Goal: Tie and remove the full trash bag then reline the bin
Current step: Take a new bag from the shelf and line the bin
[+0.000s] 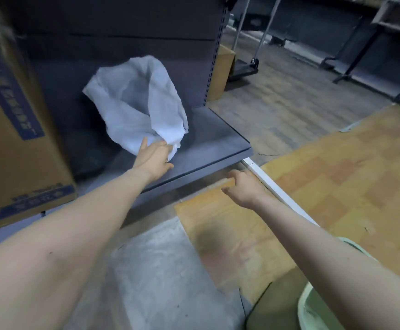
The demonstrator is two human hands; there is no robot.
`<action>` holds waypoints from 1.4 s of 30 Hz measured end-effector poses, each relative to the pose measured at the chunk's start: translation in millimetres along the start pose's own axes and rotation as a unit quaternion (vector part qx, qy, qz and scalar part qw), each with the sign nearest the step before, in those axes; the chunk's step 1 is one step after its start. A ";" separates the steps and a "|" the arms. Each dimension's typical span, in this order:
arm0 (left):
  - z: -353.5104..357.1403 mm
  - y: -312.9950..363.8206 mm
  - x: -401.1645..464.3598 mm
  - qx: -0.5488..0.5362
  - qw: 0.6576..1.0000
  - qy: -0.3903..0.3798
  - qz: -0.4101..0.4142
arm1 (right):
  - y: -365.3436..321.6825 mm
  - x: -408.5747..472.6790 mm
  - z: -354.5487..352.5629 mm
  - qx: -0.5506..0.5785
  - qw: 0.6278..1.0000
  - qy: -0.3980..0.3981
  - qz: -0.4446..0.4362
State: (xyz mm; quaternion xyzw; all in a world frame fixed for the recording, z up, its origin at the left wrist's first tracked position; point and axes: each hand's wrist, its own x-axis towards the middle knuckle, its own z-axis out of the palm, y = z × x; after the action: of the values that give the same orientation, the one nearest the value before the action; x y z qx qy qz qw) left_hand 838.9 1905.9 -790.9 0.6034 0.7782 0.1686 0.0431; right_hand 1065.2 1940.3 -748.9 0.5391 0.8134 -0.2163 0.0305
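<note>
A thin white trash bag [137, 101] billows open above the dark grey bottom shelf [208, 144]. My left hand [153, 158] grips the bag's lower bunched end, arm stretched forward over the shelf edge. My right hand [242, 186] hovers lower and to the right, above the floor in front of the shelf, fingers loosely curled and holding nothing. At the bottom right corner shows the pale green rim of a bin [313, 303], mostly hidden by my right arm.
A big cardboard box [15, 144] stands on the shelf at the left. Another box [222, 70] sits behind the shelf upright. A trolley [244, 67] and metal racks stand farther back. Cardboard sheets [337, 182] and a grey sheet [161, 277] cover the floor.
</note>
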 end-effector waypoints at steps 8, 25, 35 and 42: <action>-85.2 31.2 -1.4 -0.011 0.993 0.098 0.060 | -16.3 -39.8 -71.1 -0.044 0.996 0.081 -0.014; -141.3 136.1 -53.4 -0.022 0.940 0.091 0.329 | -1.7 -113.4 -137.0 -0.055 0.983 0.148 -0.095; -154.6 178.4 -83.3 -0.124 0.889 0.044 0.439 | 10.9 -117.0 -129.2 -0.083 0.993 0.044 -0.066; -149.0 171.5 -80.9 -0.180 0.896 0.040 0.404 | 22.9 -129.5 -138.6 -0.060 0.978 0.183 -0.080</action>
State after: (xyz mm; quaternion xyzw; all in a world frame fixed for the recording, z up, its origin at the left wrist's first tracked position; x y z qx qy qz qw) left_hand 978.9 1834.2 -608.0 0.8404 0.4247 0.3332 0.0480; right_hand 1165.0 1889.3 -594.2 0.5000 0.8571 -0.0667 -0.1043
